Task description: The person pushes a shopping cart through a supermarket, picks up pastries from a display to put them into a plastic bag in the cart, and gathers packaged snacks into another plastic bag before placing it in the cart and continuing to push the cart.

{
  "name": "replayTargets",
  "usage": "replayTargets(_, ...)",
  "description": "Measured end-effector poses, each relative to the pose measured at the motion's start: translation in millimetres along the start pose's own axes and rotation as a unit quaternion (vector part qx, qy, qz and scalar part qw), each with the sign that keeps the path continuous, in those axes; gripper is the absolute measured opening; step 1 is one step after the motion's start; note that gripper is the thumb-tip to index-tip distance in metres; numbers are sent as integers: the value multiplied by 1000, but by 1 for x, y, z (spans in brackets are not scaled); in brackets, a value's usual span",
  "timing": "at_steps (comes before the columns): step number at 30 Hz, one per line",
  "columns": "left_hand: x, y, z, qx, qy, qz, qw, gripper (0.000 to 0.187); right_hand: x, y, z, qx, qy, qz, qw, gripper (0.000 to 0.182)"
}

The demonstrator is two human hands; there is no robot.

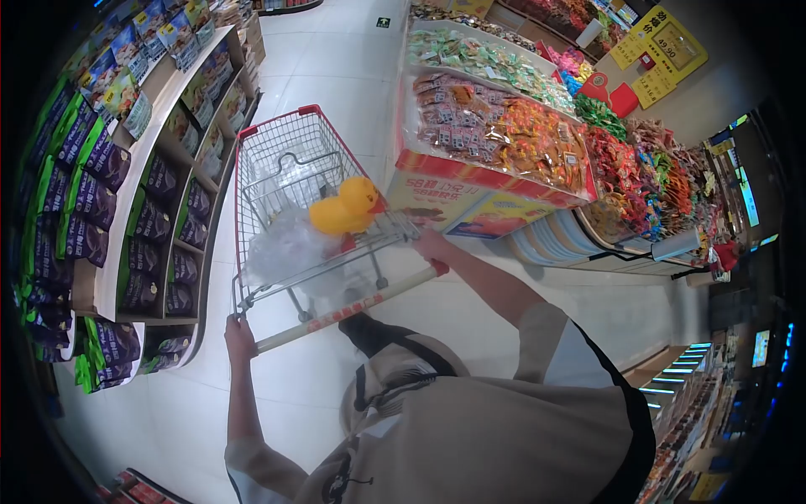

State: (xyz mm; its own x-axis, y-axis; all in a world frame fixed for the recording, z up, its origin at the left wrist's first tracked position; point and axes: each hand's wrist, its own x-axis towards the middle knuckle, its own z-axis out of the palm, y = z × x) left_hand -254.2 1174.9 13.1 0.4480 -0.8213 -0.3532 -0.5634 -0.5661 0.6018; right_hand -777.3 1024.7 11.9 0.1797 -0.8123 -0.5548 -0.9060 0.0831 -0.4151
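Both of my hands are on a wire shopping cart (281, 134) with red corners and a pale push handle (353, 309). My left hand (240, 336) is closed round the cart's frame at the left end of the handle. At the right side, my right hand (430, 244) grips the metal frame just above the handle's red end. Inside the cart, a yellow duck-shaped object (342, 208) rests beside a clear, whitish plastic bag (294, 245). What the bag holds is too blurred to tell.
Curved shelves (206, 181) with purple and green snack bags (99, 197) stand close on the left. A display bin (495, 134) of wrapped snacks stands on the right, with yellow price signs (659, 50) behind. Tiled floor (332, 50) runs between them.
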Motion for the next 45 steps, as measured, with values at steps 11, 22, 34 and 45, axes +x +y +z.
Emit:
replayTargets(11, 99, 42, -16, 50, -25, -5, 998, 24, 86, -17, -15, 270, 24, 119, 955, 31)
replayTargets(22, 260, 58, 9, 91, 24, 107, 990, 19, 158, -46, -89, 275, 33, 128, 952, 30)
replayTargets(34, 404, 208, -4, 101, -60, 55, 992, 28, 286, -72, -161, 318, 30, 200, 926, 21)
replayTargets(45, 589, 319, -6, 121, -85, 77, 986, 30, 452, -58, -191, 332, 42, 132, 933, 16)
